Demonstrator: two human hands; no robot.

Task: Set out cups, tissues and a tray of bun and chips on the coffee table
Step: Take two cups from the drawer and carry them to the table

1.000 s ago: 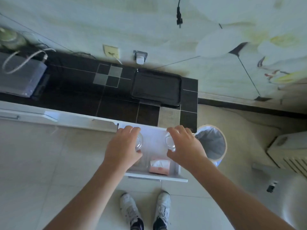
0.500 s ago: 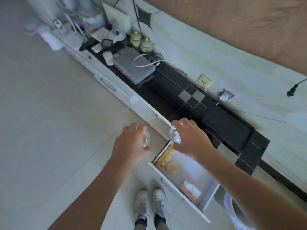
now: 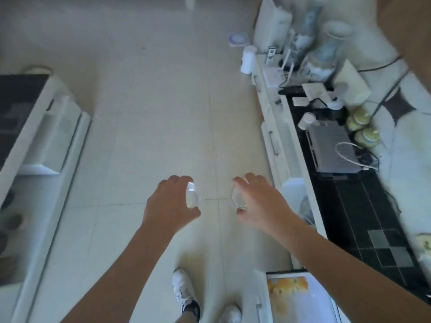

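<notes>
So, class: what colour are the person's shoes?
The shoes are white with dark ankle openings, seen in the head view.

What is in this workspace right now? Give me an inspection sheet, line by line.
Surface: pale tiled floor; coffee table at the left edge, blurred.
Job's things: a clear glass cup and a second clear cup; open drawer with a yellow packet inside. Tissues and tray: nothing seen.
Clutter: grey box, two green-lidded jars and vases on the dark-topped cabinet.
Hands: left hand grips the first cup, right hand the second, both above the floor.
Cables: white looped cord on the grey box; dark cable behind.
Surroundings: the person's shoes below.
</notes>
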